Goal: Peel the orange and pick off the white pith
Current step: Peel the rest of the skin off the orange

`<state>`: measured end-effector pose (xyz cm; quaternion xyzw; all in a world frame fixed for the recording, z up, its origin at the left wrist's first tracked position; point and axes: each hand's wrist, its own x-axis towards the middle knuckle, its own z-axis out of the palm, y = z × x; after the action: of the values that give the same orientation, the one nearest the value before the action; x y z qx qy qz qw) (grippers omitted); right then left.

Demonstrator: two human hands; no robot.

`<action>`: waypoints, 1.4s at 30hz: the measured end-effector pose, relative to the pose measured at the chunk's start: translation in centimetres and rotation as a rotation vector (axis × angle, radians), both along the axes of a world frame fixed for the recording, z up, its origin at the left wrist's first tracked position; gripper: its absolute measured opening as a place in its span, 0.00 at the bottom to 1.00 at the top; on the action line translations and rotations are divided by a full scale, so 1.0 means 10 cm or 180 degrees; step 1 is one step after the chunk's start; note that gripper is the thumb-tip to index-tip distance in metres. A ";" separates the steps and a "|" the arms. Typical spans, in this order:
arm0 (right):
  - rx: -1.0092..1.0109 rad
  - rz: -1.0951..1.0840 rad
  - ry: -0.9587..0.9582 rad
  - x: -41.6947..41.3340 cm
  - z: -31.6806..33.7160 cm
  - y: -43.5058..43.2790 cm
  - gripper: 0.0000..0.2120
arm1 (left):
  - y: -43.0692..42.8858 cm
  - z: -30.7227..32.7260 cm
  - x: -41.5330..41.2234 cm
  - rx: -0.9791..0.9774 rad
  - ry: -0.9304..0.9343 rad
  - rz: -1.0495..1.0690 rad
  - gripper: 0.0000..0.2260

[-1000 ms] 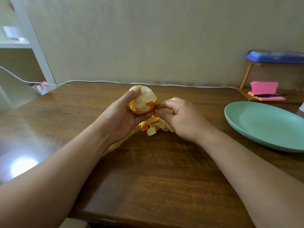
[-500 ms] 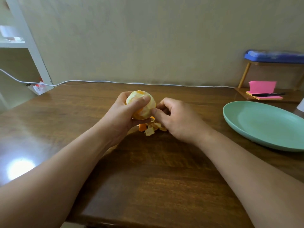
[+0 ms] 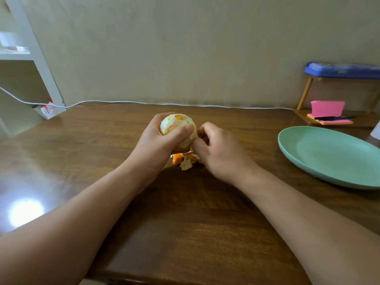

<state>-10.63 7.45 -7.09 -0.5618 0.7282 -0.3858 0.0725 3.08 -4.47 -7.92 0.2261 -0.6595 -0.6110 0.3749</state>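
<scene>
Orange mostly peeled, gripped in left hand above peel scraps | right hand fingers curled at its side, pinch unclear | Technique: strip pith shallowly, rotate fruit, squeeze lightly.

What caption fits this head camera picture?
Left hand grips a mostly peeled orange while right hand picks at it above peel scraps.

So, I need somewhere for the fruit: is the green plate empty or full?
Empty: the green plate shows bare surface throughout; the peel scraps lie on the table.
</scene>
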 end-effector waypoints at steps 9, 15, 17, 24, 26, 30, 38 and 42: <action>0.0047 0.0050 -0.0100 -0.05 0.04 0.00 0.11 | -0.03 -0.02 0.00 0.0034 0.0054 0.0018 0.36; 0.0186 0.0189 -0.0246 -0.05 0.06 0.00 0.13 | -0.03 -0.02 -0.01 0.0084 0.0048 -0.0112 0.37; 0.0100 0.0219 -0.0289 -0.04 0.07 0.01 0.13 | -0.02 -0.03 0.01 0.0063 0.0050 -0.0167 0.36; 0.0152 0.0144 -0.0643 -0.03 0.07 0.01 0.09 | -0.04 0.00 0.01 0.0187 0.0029 -0.0240 0.38; 0.0126 0.0049 -0.0742 -0.03 0.07 -0.02 0.09 | -0.03 0.00 0.00 0.0177 -0.0079 -0.0263 0.37; 0.0006 -0.0187 -0.0814 0.00 0.06 -0.04 0.10 | -0.05 0.01 0.02 -0.0493 -0.0514 -0.0006 0.39; 0.0103 0.0002 -0.0926 -0.02 0.07 -0.03 0.12 | -0.02 0.01 0.08 -0.0899 -0.0455 -0.0012 0.27; -0.0045 0.0061 -0.0738 -0.03 0.02 -0.05 0.05 | -0.01 0.00 0.09 -0.1174 -0.0591 0.0164 0.22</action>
<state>-10.95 6.95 -6.91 -0.5209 0.7068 -0.4526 0.1559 3.94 -4.56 -7.89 0.2259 -0.7859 -0.4466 0.3631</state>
